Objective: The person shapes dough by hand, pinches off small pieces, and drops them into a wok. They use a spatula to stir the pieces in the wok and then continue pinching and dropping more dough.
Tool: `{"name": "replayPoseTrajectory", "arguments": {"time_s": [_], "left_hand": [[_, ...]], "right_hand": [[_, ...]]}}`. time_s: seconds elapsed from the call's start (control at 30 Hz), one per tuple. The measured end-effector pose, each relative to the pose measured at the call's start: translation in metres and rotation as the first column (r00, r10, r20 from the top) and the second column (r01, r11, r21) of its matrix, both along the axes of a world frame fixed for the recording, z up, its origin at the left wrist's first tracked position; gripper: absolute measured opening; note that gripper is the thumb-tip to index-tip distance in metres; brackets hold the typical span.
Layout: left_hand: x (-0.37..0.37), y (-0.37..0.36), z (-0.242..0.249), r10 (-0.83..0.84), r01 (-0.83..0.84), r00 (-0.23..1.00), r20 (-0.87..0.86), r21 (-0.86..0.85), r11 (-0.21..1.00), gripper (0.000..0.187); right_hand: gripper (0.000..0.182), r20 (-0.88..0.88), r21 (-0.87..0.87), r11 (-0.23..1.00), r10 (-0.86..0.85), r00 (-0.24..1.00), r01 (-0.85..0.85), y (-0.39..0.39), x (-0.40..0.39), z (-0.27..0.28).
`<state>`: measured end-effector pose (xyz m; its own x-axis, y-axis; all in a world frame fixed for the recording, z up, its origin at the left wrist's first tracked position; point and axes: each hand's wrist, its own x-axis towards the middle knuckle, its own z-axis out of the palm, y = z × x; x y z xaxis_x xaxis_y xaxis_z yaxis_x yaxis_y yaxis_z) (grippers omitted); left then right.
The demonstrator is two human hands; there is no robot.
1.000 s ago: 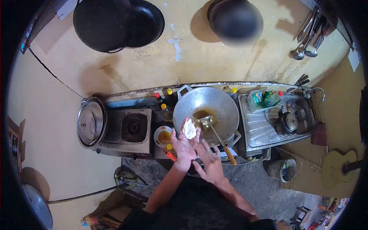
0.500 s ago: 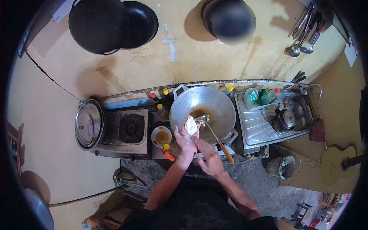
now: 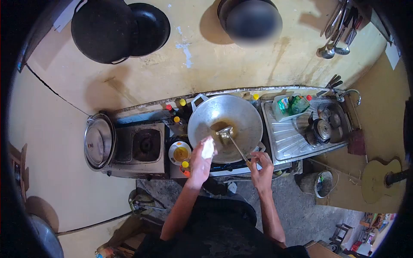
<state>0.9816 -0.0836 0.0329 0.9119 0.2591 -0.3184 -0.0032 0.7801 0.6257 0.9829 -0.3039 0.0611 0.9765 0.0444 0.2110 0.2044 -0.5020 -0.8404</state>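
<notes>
My left hand holds a white, soft-looking lump near the front left rim of a large metal wok. Oil lies at the bottom of the wok. In it rests the head of a metal ladle with small pale bits on it. The ladle's handle slants toward the front right rim, where the fingers of my right hand are closed around its wooden end.
Left of the wok are a bowl of yellow liquid, several bottles and a stove. To the right is a steel sink with a pot. A bucket stands below, near a guitar.
My right hand has moved away from my left hand, to the right, and has taken hold of the ladle's handle. My left hand has shifted slightly left with the white lump.
</notes>
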Motion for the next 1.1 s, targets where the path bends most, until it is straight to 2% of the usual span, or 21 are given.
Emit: {"name": "replayPoseTrajectory", "arguments": {"time_s": [0.03,0.1,0.13,0.23,0.27,0.37,0.47,0.57,0.67,0.87,0.97,1.07,1.1], "left_hand": [[-0.011,-0.002,0.006,-0.128,0.129,0.988,0.082,-0.007,0.992,0.035],[-0.023,-0.009,0.002,-0.260,0.253,0.959,0.108,0.075,0.964,0.033],[-0.028,-0.013,0.003,-0.325,0.299,0.942,0.082,0.236,0.925,0.030],[-0.040,-0.022,0.011,-0.402,0.379,0.916,0.019,0.290,0.879,0.025],[-0.040,-0.022,-0.001,-0.439,0.415,0.898,0.043,0.251,0.874,0.021],[-0.042,-0.016,-0.003,-0.481,0.456,0.876,-0.016,0.346,0.820,0.019],[-0.041,-0.009,0.002,-0.520,0.470,0.853,-0.044,0.496,0.730,0.020],[-0.041,-0.010,0.008,-0.499,0.463,0.861,-0.093,0.549,0.696,0.019],[-0.042,-0.013,0.010,-0.425,0.419,0.900,-0.095,0.453,0.787,0.018],[-0.044,-0.011,0.015,-0.439,0.427,0.897,-0.052,0.361,0.829,0.016],[-0.041,-0.004,0.016,-0.544,0.471,0.838,-0.042,0.558,0.683,0.016],[-0.040,-0.001,0.020,-0.537,0.487,0.842,-0.060,0.513,0.707,0.016],[-0.040,-0.001,0.019,-0.507,0.459,0.860,-0.056,0.517,0.722,0.015]], "right_hand": [[0.021,-0.033,0.026,1.000,0.014,0.999,-0.013,0.001,-0.001,0.004],[0.025,-0.081,0.171,0.977,0.139,0.987,-0.124,0.009,-0.002,0.005],[0.028,-0.097,0.244,0.954,0.201,0.975,-0.173,0.014,-0.002,0.006],[0.038,-0.191,0.480,0.836,0.397,0.897,-0.268,0.027,-0.005,0.014],[0.041,-0.252,0.531,0.809,0.434,0.865,-0.251,0.030,-0.006,0.015],[0.035,-0.078,0.375,0.830,0.471,0.878,-0.412,0.027,-0.002,0.003],[0.033,-0.102,0.385,0.838,0.456,0.884,-0.388,0.029,-0.004,0.013],[0.036,-0.029,0.290,0.867,0.432,0.901,-0.406,0.030,-0.005,0.014],[0.037,0.007,0.275,0.857,0.452,0.892,-0.436,0.030,-0.005,0.020],[0.032,0.001,0.173,0.862,0.483,0.876,-0.476,0.029,-0.002,0.032],[0.025,-0.048,0.147,0.860,0.500,0.865,-0.489,0.028,0.000,0.022],[0.016,-0.013,0.218,0.852,0.489,0.872,-0.475,0.027,0.002,0.019],[0.014,-0.078,0.336,0.844,0.467,0.881,-0.418,0.026,0.004,0.015]]}}
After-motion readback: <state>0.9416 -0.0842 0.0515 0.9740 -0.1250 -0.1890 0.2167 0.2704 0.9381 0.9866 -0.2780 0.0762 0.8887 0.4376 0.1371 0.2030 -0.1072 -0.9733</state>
